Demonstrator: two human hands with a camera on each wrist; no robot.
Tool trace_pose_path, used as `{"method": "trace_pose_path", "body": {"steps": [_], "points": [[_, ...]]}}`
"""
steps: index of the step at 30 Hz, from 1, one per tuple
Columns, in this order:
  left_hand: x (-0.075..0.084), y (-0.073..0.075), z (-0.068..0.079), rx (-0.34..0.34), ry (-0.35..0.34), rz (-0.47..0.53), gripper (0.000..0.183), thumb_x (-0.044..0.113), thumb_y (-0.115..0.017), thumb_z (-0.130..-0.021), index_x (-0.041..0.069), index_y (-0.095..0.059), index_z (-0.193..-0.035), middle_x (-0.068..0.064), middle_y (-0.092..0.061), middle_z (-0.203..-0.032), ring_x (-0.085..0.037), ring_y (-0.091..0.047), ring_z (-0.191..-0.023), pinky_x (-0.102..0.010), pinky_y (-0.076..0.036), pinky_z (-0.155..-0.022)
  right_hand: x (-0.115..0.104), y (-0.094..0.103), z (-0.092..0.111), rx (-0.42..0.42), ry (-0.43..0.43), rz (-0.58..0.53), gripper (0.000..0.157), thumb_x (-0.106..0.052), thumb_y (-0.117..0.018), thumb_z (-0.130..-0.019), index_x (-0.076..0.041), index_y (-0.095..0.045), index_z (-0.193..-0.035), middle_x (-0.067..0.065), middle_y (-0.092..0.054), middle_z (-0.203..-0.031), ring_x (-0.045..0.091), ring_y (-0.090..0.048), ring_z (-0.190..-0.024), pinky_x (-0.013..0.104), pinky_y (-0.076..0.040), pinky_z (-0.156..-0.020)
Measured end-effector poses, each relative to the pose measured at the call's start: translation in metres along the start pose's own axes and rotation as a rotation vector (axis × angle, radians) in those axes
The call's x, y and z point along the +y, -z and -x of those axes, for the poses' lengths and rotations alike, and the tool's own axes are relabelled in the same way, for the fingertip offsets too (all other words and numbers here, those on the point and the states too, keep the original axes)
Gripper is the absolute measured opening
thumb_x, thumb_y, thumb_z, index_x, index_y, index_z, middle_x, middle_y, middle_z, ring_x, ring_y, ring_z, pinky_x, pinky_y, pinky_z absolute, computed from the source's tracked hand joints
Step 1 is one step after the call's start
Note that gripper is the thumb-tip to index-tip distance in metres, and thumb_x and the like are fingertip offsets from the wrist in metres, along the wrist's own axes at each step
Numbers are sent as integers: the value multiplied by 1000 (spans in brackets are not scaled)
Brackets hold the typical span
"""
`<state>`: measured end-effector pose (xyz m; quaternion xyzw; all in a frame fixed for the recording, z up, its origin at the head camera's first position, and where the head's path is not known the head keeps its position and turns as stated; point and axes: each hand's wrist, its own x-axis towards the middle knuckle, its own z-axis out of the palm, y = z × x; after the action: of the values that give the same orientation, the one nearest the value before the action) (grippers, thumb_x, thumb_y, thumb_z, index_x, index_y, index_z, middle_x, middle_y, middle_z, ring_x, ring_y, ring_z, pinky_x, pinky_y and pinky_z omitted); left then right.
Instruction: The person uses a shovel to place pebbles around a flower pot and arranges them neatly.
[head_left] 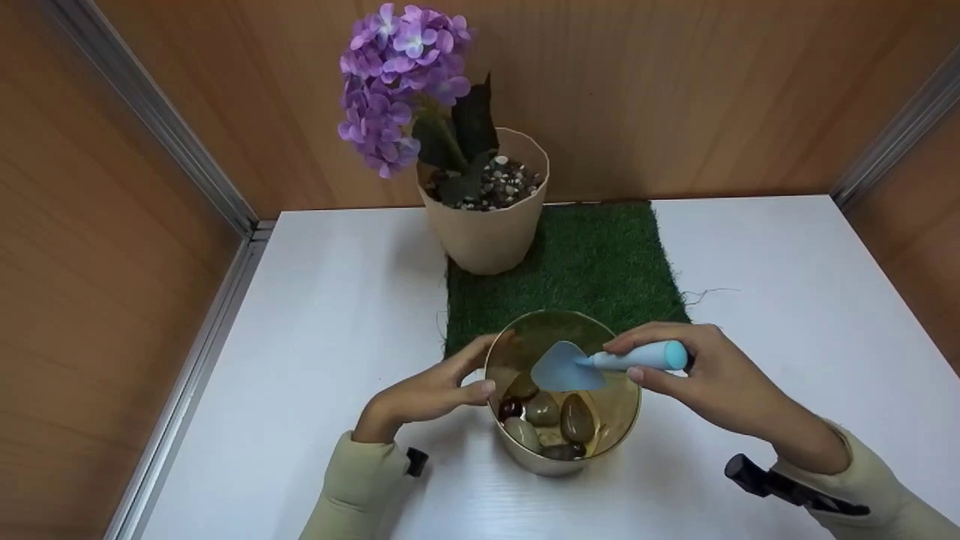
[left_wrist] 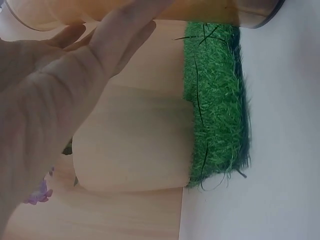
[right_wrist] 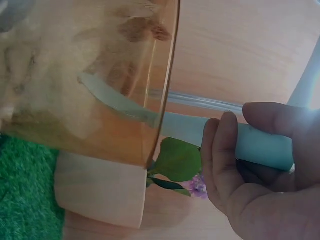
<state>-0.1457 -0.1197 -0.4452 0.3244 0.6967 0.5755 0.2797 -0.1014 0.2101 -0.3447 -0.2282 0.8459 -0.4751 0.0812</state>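
My right hand point(head_left: 720, 375) grips a small light-blue hand trowel point(head_left: 570, 367) by its handle. Its blade points left and dips inside the amber glass bowl point(head_left: 619, 416), as the right wrist view also shows through the wall. At the bowl's left side is my left hand point(head_left: 435, 394), thumb at the near rim and fingers round the far side, holding it. Several smooth stones point(head_left: 543, 409), grey, brown and dark red, lie on the bowl's bottom. In the left wrist view the left hand point(left_wrist: 70, 75) lies against the bowl's wall point(left_wrist: 210, 11).
Behind the bowl, a green turf mat point(head_left: 592, 262) lies on the white table point(head_left: 345, 300). A beige pot point(head_left: 484, 236) with a purple flower point(head_left: 405, 82) and pebbly soil stands at the mat's back left. Wooden panels point(head_left: 675, 97) enclose the back and sides.
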Motion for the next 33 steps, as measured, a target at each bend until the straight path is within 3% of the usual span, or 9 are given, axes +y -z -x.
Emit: {"method": "trace_pose_path", "body": {"steps": [4, 12, 19, 23, 28, 33], "points": [[1, -4, -5, 4, 6, -12, 69, 51, -51, -91, 29, -19, -148, 9, -20, -150, -14, -19, -137, -44, -32, -102, 3, -4, -4, -58, 12, 24, 22, -25, -66, -88, -25, -68, -110, -10, -63, -113, 12, -57, -105, 31, -49, -82], [5, -12, -13, 9, 46, -9, 69, 52, -50, -91, 32, -18, -148, 14, -19, -150, -11, -21, -136, -37, -38, -98, 6, -14, -12, -155, 15, 79, 22, -28, -66, -87, -22, -68, -108, -10, -64, -109, 10, -58, -99, 32, -49, -81], [5, -16, -18, 18, 58, -41, 68, 53, -49, -91, 34, -17, -148, 14, -20, -149, -13, -21, -136, -50, -26, -104, 9, -22, -13, -212, 44, 94, 25, -34, -65, -87, -21, -68, -108, -12, -64, -109, 9, -59, -99, 29, -50, -79], [5, -17, -18, 20, 64, -27, 66, 52, -50, -91, 36, -18, -147, 16, -20, -149, -11, -22, -136, -50, -27, -103, 11, -27, -13, -246, 50, 107, 25, -41, -63, -87, -27, -66, -108, -13, -63, -109, 8, -58, -100, 28, -50, -78], [5, -18, -18, 12, 64, 3, 64, 49, -49, -92, 36, -18, -147, 14, -20, -149, -13, -21, -136, -40, -35, -101, 12, -36, -15, -285, 71, 131, 19, -32, -65, -87, -28, -67, -105, -15, -63, -105, 9, -59, -98, 27, -51, -78], [4, -17, -19, 19, 53, -23, 66, 52, -49, -91, 35, -19, -147, 13, -21, -149, -13, -21, -136, -46, -30, -102, 12, -43, -17, -283, 85, 142, 16, -25, -67, -87, -26, -68, -103, -15, -64, -97, 7, -61, -90, 26, -51, -75]]}}
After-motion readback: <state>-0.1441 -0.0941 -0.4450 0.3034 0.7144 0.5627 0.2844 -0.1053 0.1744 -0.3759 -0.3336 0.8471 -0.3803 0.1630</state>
